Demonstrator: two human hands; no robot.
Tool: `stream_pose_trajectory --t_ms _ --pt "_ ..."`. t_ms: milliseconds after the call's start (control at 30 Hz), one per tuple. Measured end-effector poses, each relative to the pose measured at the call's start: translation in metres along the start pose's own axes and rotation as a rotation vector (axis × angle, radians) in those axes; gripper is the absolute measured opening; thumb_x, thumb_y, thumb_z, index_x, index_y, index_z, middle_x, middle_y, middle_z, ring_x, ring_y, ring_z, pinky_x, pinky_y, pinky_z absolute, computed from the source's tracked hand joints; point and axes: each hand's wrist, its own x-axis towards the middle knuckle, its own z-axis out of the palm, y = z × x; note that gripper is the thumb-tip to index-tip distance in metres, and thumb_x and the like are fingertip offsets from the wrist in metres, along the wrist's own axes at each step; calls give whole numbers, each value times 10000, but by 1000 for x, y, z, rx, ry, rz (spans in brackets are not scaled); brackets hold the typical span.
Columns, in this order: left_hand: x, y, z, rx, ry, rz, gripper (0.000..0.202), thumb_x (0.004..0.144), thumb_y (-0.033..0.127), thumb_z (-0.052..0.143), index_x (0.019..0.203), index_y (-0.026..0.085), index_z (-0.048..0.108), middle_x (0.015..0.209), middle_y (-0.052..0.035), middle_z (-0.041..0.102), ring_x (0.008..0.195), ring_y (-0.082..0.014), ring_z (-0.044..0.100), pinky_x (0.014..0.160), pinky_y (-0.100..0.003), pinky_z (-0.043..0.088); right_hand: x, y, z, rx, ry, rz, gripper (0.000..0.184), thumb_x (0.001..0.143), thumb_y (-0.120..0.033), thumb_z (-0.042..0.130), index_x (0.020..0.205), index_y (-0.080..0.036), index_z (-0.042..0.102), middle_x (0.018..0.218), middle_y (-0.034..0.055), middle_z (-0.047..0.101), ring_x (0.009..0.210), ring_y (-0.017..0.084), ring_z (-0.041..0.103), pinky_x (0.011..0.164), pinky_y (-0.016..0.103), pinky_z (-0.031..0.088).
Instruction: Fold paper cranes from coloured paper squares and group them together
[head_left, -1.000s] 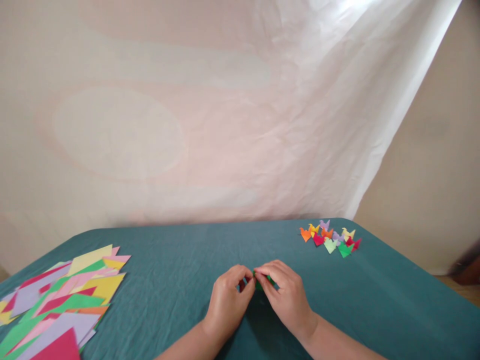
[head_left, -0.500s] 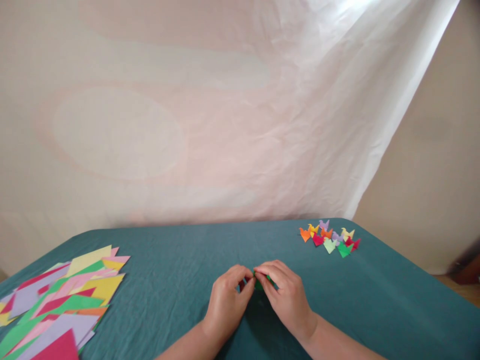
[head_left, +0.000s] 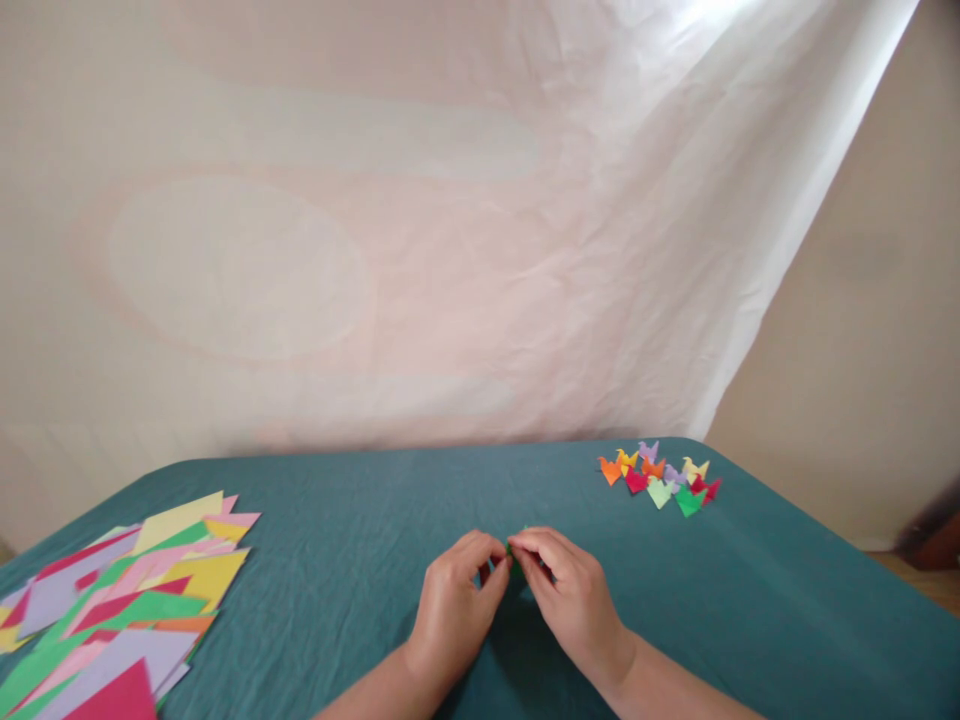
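Between my fingertips is a small green folded paper, mostly covered by the fingers, so its exact shape cannot be made out. My left hand pinches it from the left with thumb and forefinger. From the right, my right hand grips it in the same way, the two sets of fingertips almost touching. Both hands are just above the green tablecloth, near the middle of the table. Farther back on the right, several small folded paper birds in orange, red, purple, yellow and green sit in a cluster.
A spread pile of coloured paper sheets overlaps along the left side of the table. The dark green tablecloth covers the table up to its back edge. Behind it hangs a pale, wrinkled sheet.
My right hand has shifted very slightly, and less of the green paper shows between its fingers. My left hand stays almost where it was, both still pinching the paper.
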Motion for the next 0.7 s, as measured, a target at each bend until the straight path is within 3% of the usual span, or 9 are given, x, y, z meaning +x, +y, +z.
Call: stream_pose_trajectory --t_ms 367,700 --pt "-2 -5 2 -34 -7 21 188 879 185 469 755 189 610 710 -2 581 674 -130 541 654 -217 393 0 0 -2 16 -41 23 136 902 -162 501 903 -205 629 824 48 652 724 162 618 674 281 523" --pt "-1 -4 1 -45 -11 55 192 890 173 462 764 187 606 720 0 571 689 -127 537 660 -221 394 0 0 -2 28 -20 -6 176 904 -145 497 973 -209 646 888 55 674 823 171 637 771 293 529"
